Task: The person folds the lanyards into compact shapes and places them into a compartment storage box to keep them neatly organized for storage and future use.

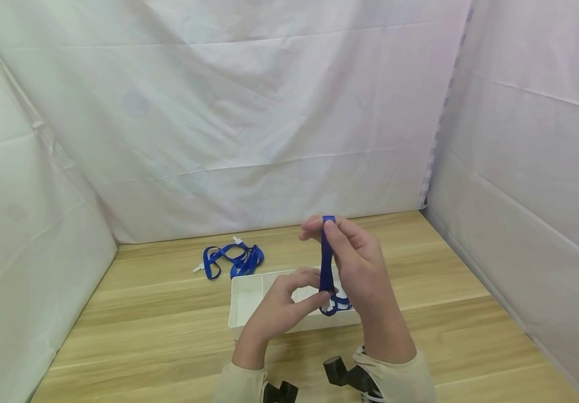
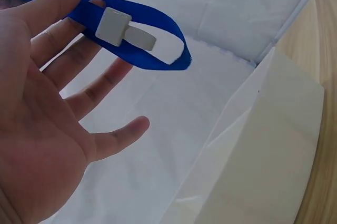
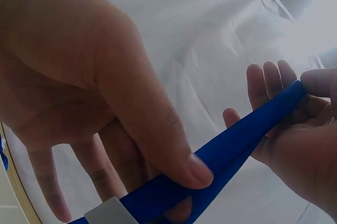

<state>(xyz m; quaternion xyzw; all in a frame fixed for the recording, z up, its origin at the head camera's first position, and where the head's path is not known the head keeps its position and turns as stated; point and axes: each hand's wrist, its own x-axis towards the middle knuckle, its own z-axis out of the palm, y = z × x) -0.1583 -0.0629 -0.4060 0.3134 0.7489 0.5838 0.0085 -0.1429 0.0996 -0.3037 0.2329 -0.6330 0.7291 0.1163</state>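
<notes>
A folded blue lanyard hangs upright between the two hands. My right hand pinches its top end between thumb and fingers. Lower down, my left hand pinches the strap, thumb in front, its other fingers spread in the left wrist view. Close to that thumb is a white plastic clip, with the strap's loop curving past it. Below the hands stands a white divided tray. More blue strap shows over its right part; whether it belongs to the held lanyard I cannot tell.
Blue lanyards with white clips lie in a loose heap on the wooden table, behind the tray's left end. White cloth walls enclose the table at the back and both sides.
</notes>
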